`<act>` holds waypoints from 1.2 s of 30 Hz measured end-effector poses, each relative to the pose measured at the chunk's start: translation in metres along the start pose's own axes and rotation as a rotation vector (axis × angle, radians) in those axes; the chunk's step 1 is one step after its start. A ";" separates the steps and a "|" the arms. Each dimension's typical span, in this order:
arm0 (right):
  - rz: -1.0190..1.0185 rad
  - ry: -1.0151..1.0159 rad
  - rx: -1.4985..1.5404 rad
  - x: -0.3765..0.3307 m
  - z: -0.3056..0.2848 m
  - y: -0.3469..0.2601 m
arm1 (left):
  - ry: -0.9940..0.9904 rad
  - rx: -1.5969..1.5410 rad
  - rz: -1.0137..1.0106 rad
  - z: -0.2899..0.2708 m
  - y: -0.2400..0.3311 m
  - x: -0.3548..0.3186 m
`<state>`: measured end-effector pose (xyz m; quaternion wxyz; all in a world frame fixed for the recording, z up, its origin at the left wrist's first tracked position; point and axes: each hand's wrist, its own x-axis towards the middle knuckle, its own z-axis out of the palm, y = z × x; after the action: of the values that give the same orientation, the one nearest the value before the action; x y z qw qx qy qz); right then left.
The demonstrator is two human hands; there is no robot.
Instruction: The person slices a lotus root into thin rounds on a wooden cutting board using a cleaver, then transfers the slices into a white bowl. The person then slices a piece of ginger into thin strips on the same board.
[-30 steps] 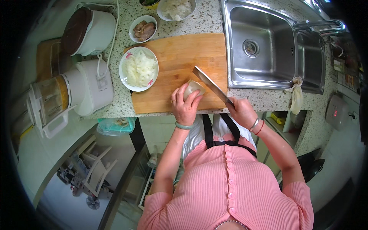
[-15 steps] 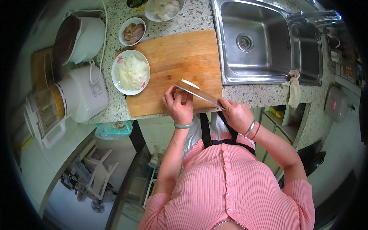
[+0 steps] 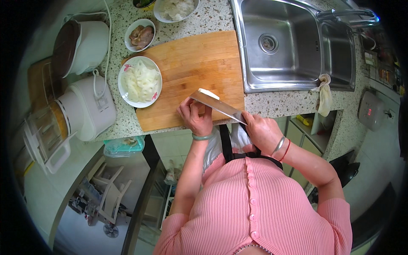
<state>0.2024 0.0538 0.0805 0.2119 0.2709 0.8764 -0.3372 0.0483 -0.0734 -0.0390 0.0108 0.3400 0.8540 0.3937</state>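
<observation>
I see my left hand [image 3: 196, 119] curled over a pale vegetable [image 3: 209, 93] on the wooden cutting board [image 3: 191, 68]. My right hand [image 3: 262, 131] grips the cleaver [image 3: 217, 106], blade across it.

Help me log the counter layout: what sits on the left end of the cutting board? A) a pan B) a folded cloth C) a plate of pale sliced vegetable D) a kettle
C: a white plate heaped with pale slices rests on the board's left end, while the right hand holds the knife at the near edge.
</observation>
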 end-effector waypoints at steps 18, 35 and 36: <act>0.113 -0.078 0.040 0.026 -0.003 -0.013 | 0.039 0.004 0.077 0.007 -0.004 0.000; 0.046 0.102 0.065 0.055 0.046 0.027 | 0.046 -0.151 -0.017 0.005 -0.001 0.002; 0.034 0.097 0.066 0.055 0.044 0.026 | 0.039 -0.148 -0.024 0.005 -0.004 0.002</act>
<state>0.1849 0.0577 0.0073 0.1657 0.3085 0.8693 -0.3487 0.0460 -0.0710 -0.0442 0.0239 0.3202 0.8265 0.4623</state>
